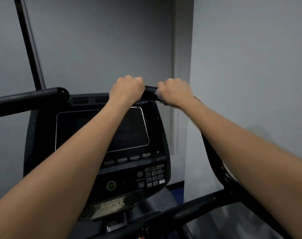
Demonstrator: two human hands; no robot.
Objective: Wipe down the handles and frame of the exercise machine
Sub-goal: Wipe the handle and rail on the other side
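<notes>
Gripping the right handle [151,93] above the console [102,131], the left hand [127,88] is curled round its end; just beside it the blurred right hand [175,93] is closed on the same bar, a pale cloth [158,94] glimpsed beneath its fingers.

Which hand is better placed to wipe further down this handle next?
Right, probably. The right hand grips the right handle with a pale cloth apparently showing at its fingers, on the side where the bar runs down. The left hand only holds the handle's tip.
</notes>
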